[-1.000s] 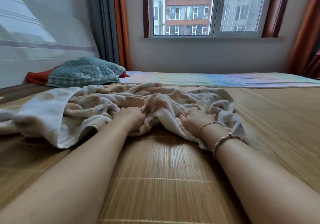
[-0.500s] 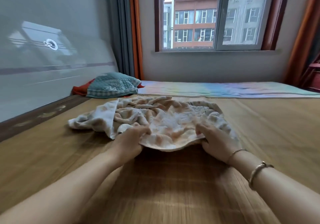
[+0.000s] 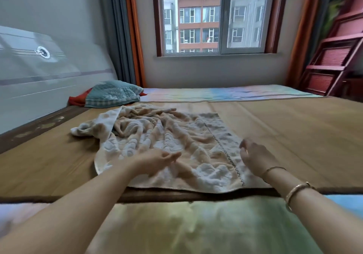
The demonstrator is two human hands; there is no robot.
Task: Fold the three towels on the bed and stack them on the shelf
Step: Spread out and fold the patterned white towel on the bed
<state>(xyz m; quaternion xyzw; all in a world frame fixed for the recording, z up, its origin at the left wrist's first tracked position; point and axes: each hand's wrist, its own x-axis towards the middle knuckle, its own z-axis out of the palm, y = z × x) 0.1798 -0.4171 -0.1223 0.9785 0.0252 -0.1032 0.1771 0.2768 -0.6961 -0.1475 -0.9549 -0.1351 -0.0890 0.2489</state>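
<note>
Head view: left hand [image 3: 157, 159] rests loosely spread on the towel [image 3: 176, 145], holding nothing; right hand [image 3: 255, 155] hovers relaxed, empty, just beside its stitched right edge. The towel lies half-flattened on the bamboo mat [image 3: 294, 135], its crumpled end running away to the left rear, nearer the left hand.

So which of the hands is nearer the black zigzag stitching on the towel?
Right. The right hand hovers just beside the zigzag stitching, at the towel's right edge. The left hand rests mid-towel, farther left.
</note>
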